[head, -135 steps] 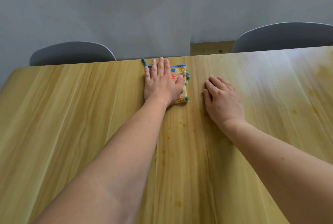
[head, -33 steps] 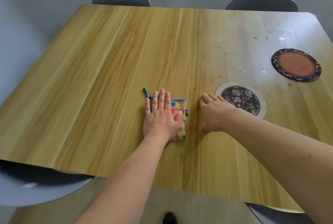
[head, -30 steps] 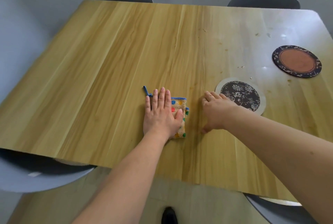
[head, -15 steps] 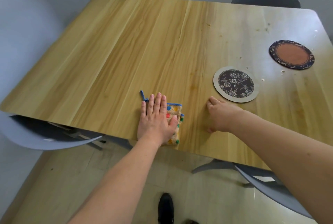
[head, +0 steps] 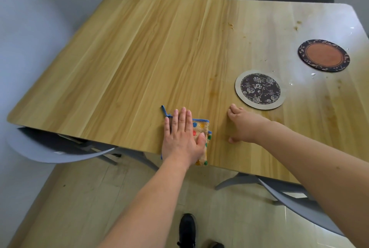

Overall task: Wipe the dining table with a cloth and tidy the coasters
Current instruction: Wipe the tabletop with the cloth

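The left hand [head: 182, 138] presses flat, fingers straight and together, on a folded, nubby dotted cloth [head: 201, 134] at the near edge of the smooth wood-grain table [head: 139, 58]. The right hand [head: 242, 126] rests beside it with fingers seemingly curled under, holding nothing. Two round coasters lie well apart to the right: a floral one [head: 260, 89] and a rust-centred one [head: 323, 55].

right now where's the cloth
In the head view, the cloth lies at the table's near edge, under the left hand, left of the right hand.
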A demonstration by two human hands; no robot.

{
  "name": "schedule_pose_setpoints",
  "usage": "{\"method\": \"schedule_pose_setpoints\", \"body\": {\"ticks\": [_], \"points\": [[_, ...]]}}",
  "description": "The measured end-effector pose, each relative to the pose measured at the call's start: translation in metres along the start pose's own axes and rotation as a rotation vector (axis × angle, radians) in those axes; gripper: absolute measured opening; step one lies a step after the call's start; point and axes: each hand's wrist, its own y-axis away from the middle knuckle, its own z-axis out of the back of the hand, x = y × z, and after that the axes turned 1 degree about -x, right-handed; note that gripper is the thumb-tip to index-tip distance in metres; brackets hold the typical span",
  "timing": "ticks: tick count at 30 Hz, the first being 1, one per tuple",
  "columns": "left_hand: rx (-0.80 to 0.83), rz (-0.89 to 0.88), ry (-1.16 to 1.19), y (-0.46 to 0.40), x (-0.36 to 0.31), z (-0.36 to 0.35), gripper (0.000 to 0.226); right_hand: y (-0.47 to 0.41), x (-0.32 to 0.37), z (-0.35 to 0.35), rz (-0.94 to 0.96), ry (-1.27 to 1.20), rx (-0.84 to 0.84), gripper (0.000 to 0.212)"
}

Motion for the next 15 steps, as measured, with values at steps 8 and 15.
{"method": "schedule_pose_setpoints", "body": {"ticks": [8,15], "points": [[0.021,0.000,-0.005,-0.002,-0.007,0.001,0.079,-0.003,-0.004,-0.001,0.001,-0.020,-0.016,0.109],[0.032,-0.033,-0.003,-0.013,-0.012,0.004,0.082,-0.019,-0.013,0.026,0.019,-0.060,-0.129,0.035]]}}
